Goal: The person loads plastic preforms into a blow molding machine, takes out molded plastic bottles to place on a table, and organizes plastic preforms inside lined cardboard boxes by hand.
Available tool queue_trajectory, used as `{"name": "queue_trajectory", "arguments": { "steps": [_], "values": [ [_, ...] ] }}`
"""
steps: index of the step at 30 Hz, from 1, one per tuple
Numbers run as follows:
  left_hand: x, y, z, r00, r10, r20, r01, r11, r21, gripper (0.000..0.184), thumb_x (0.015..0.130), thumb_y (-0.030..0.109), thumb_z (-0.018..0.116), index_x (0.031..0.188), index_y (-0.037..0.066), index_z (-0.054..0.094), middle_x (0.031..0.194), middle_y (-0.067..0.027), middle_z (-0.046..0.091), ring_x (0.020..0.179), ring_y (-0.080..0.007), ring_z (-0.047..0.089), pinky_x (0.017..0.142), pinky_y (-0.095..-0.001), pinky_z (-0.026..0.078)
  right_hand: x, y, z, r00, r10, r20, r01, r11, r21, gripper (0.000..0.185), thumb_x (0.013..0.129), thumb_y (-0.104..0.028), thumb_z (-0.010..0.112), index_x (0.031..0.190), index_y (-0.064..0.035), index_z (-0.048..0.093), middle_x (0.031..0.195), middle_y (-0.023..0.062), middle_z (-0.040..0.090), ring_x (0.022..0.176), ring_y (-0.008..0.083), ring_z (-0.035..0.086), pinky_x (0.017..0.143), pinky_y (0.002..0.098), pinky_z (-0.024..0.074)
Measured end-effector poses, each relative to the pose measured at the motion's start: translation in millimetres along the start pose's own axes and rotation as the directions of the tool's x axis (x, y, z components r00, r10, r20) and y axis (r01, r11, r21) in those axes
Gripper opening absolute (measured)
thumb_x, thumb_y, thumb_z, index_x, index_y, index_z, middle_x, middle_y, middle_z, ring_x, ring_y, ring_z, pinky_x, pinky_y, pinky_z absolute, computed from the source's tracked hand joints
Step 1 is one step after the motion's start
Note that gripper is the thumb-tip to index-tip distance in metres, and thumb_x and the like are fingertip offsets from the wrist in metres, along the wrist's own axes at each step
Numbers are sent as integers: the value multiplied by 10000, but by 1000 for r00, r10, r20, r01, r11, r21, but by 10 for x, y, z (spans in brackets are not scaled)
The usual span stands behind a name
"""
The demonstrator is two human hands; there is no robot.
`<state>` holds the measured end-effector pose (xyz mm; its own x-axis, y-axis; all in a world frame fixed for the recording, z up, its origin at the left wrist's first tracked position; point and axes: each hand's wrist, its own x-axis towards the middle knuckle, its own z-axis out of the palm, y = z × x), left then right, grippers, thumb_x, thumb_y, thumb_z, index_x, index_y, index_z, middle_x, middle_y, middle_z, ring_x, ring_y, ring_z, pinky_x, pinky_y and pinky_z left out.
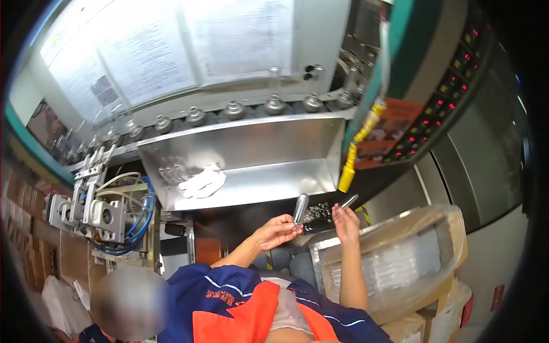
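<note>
My left hand (277,231) is closed around the lower end of a shiny glass tube (301,208), which stands nearly upright. To its right, my right hand (346,224) pinches a second shiny glass tube (347,200), tilted up to the right. The two tubes are apart, in front of the metal trough. Beneath my right forearm lies a plastic-lined box (394,215) with several clear glass tubes (394,268) in it. In the trough, a crumpled white cloth or glove (204,182) lies beside several clear glass pieces (171,170).
Behind the metal trough (263,180) runs a line of metal holders (234,110), some bearing glass tubes. A yellow-sleeved cable (353,153) hangs at its right end. A pneumatic mechanism (108,214) stands left. Red-digit displays (439,103) line the right panel. A blurred round shape (128,303) is lower left.
</note>
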<state>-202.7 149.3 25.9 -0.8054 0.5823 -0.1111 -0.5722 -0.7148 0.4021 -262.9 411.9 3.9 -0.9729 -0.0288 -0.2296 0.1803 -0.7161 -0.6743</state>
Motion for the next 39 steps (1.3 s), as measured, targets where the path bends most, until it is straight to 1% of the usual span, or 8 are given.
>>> {"name": "queue_trajectory", "arguments": {
  "steps": [4, 8, 13, 19, 27, 31, 37, 39],
  "values": [
    [-612, 812, 451, 909, 414, -45, -366, 846, 388, 293, 772, -37, 651, 976, 32, 452, 976, -154, 598, 941, -251, 622, 807, -322, 527, 528, 198, 0, 993, 112, -46, -107, 989, 99, 285, 830, 104, 523, 1110, 93, 469, 1067, 192, 550, 1012, 292, 552, 855, 330, 496],
    [-1018, 1622, 790, 505, 860, -71, -547, 383, 745, 399, 734, -52, 687, 993, 49, 401, 934, -119, 609, 886, -185, 625, 803, -302, 515, 236, 326, 49, 997, 59, -50, -53, 993, 106, 302, 845, 68, 538, 1139, 64, 470, 1107, 178, 552, 1063, 273, 542, 851, 307, 488],
    [-1060, 2488, 831, 76, 970, 231, -163, -217, 962, 419, 705, 23, 736, 925, 69, 382, 840, -72, 642, 727, -107, 569, 649, -239, 450, -422, 723, 570, 1000, 13, -24, -12, 1000, 28, 450, 828, 45, 566, 1252, 6, 422, 1126, 153, 554, 1013, 217, 566, 774, 272, 487],
    [-711, 2948, 868, 84, 952, 295, 53, -299, 953, 471, 659, 78, 767, 950, 60, 397, 814, -77, 648, 716, -216, 586, 655, -326, 457, -275, 531, 2542, 858, -352, 375, 444, 874, -195, 573, 755, 127, 578, 1278, -5, 386, 1115, 144, 547, 1040, 199, 534, 881, 309, 443],
    [-625, 3066, 932, 229, 943, 239, 256, -296, 920, 482, 644, 94, 767, 948, 44, 396, 804, -105, 657, 632, -243, 584, 616, -360, 464, 514, 317, 3944, 585, -440, 681, 795, 146, -588, 333, 684, 31, 679, 985, -23, 546, 907, 116, 628, 884, 219, 589, 742, 316, 473],
    [-703, 2966, 902, 38, 838, 545, 250, -536, 806, 499, 654, 69, 758, 1034, 46, 435, 851, -86, 642, 723, -234, 588, 656, -339, 468, 598, 290, 4088, 495, -416, 763, 759, -220, -613, 313, 639, -43, 717, 907, -22, 559, 834, 126, 602, 778, 308, 558, 710, 399, 450],
    [-1550, 2775, 793, -401, 720, 566, 513, -335, 790, 197, 701, 71, 738, 761, 77, 551, 741, -27, 550, 658, -190, 476, 601, -319, 397, 747, 238, 4069, 678, -265, 686, 701, -49, -712, 330, 667, -48, 711, 960, -8, 564, 843, 129, 635, 798, 303, 586, 723, 391, 456],
    [-1866, 2869, 748, -452, 675, 583, 672, -172, 720, 170, 722, 79, 712, 785, 77, 554, 766, -31, 572, 722, -206, 497, 639, -320, 400, 615, 286, 4081, 461, -484, 744, 746, -242, -620, 281, 693, -25, 692, 947, -5, 576, 841, 114, 640, 740, 273, 582, 678, 358, 470]
  ]
}}
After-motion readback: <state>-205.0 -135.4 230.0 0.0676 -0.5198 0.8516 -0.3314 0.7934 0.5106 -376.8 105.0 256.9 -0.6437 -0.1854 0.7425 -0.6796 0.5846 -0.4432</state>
